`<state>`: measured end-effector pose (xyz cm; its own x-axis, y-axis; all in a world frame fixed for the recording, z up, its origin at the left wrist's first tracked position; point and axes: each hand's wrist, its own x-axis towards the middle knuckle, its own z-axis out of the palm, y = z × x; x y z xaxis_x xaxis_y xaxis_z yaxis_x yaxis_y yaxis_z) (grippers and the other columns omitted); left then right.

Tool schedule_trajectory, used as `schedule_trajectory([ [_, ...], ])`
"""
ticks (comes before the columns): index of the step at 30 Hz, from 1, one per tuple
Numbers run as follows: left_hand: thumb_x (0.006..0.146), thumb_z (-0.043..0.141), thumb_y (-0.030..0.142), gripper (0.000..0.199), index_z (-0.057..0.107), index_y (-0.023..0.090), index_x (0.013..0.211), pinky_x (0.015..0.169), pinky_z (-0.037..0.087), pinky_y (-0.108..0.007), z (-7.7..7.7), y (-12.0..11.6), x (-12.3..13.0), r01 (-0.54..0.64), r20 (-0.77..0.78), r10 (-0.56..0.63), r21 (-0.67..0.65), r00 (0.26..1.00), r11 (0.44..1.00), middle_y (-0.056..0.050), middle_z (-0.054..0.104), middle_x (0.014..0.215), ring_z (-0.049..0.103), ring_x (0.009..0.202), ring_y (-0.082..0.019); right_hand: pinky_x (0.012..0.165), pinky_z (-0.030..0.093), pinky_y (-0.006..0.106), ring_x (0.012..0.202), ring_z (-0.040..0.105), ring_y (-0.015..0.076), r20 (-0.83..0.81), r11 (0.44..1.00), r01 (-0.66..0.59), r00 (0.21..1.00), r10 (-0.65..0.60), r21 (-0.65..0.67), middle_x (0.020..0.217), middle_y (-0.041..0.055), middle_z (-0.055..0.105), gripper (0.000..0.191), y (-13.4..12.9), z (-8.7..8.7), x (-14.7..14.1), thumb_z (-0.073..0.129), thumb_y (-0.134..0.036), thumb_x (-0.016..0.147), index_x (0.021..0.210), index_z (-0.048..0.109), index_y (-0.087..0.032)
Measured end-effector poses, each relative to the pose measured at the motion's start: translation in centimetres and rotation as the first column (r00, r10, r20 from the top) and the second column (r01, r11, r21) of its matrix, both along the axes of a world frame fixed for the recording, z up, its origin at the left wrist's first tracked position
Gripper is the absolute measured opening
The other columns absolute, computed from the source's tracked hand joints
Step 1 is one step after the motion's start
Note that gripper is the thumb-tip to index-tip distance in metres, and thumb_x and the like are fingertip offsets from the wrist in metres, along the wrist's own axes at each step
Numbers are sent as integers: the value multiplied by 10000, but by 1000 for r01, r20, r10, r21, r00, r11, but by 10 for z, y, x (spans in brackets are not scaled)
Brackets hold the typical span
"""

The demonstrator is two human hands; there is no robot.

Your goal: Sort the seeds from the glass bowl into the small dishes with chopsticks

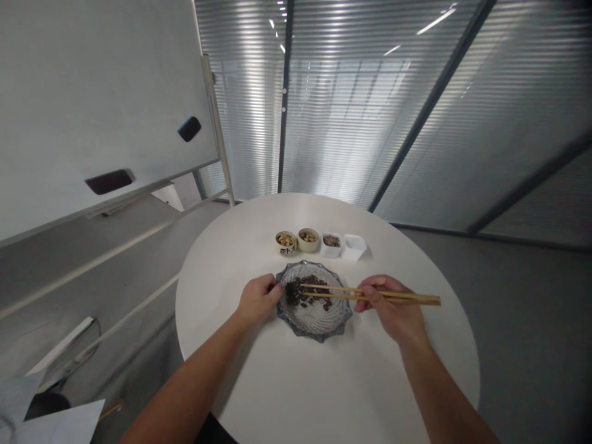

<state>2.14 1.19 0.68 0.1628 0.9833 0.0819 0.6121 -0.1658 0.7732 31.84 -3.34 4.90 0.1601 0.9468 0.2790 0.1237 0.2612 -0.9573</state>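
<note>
A scalloped clear glass bowl (pixel 315 328) stands on the white round table, with dark, seed-like pieces (pixel 293 292) gathered mostly toward its left and back. My left hand (pixel 261 298) pinches the bowl's left rim, thumb and fingers closed on it. In my right hand (pixel 391 305) is a pair of wooden chopsticks (pixel 411 298). Their tips point left into the bowl, among the dark pieces, slightly apart; whether they touch a piece I cannot tell.
Behind the bowl stand two small round cups (pixel 286 250) (pixel 308 245) of pale nut-like pieces. Beside them are a white dish (pixel 331 250) of small dark bits and another white dish (pixel 354 246). A whiteboard (pixel 106 92) rises at left. The table (pixel 324 388) has a rounded edge.
</note>
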Motion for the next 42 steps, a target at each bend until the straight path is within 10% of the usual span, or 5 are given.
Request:
schedule_trajectory([
  [42, 862, 488, 376, 282, 496, 195, 645, 587, 277, -257, 1, 0, 0, -2, -3, 2, 15, 1000, 1000, 37, 455, 604, 437, 619, -125, 395, 560, 297, 384, 639, 202, -161, 979, 64, 982, -96, -194, 515, 43, 691, 449, 5, -12, -14, 771, -631, 758, 689, 681, -196],
])
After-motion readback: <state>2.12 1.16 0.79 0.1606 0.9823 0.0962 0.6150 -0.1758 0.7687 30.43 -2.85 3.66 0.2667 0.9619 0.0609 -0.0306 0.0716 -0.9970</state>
